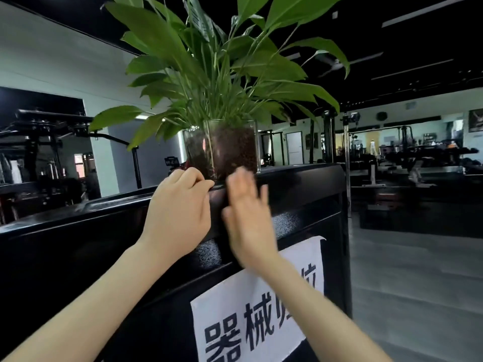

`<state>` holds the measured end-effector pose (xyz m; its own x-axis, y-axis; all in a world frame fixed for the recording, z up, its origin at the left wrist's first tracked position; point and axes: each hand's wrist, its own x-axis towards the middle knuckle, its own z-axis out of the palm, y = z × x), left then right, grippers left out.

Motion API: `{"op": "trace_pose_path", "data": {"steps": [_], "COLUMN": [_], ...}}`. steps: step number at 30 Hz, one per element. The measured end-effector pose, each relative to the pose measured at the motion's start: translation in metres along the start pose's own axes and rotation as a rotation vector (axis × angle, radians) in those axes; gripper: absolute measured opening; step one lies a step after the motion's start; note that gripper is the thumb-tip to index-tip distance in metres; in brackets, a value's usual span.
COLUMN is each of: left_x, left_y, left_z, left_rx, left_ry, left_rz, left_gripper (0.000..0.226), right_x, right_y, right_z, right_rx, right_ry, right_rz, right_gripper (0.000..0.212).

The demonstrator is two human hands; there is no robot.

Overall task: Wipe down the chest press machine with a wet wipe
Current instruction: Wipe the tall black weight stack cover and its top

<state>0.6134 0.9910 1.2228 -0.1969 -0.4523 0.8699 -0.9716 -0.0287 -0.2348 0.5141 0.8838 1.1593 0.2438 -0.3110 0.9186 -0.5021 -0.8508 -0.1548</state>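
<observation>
Head view: the left grip [180, 212] curls its fingers at the top edge of the black worktop [300, 173], just below the glass vase [230, 147]. Whether it pinches anything, I cannot tell. Just beside it the right grip [248, 220], blurred, is flat and holds nothing. No wipe shows. Machines [47, 131] stand well apart, back left, nearer the left grip. Which one is the chest press is unclear.
</observation>
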Motion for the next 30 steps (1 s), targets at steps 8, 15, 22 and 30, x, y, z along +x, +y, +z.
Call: {"op": "trace_pose_path", "data": {"steps": [8,15,22,30], "left_x": [0.000,0.007,0.017,0.042], "left_y": [0.010,0.022,0.029,0.049], "left_z": [-0.002,0.006,0.014,0.037], "left_rx": [0.036,0.076,0.018,-0.051], "left_ry": [-0.002,-0.020,-0.078,-0.133], "left_rz": [-0.037,-0.050,-0.003,0.093], "left_gripper": [0.045,0.041,0.032,0.047], "right_x": [0.008,-0.010,-0.001,-0.015], "right_y": [0.098,0.043,0.109,0.051], "right_z": [-0.019,-0.011,-0.016,-0.008], "right_rx": [0.027,0.046,-0.029,-0.011], "right_ry": [-0.027,-0.078,-0.134,-0.128], "right_rz": [0.365,0.269,0.600,0.359], "right_gripper": [0.056,0.076,0.068,0.082]}}
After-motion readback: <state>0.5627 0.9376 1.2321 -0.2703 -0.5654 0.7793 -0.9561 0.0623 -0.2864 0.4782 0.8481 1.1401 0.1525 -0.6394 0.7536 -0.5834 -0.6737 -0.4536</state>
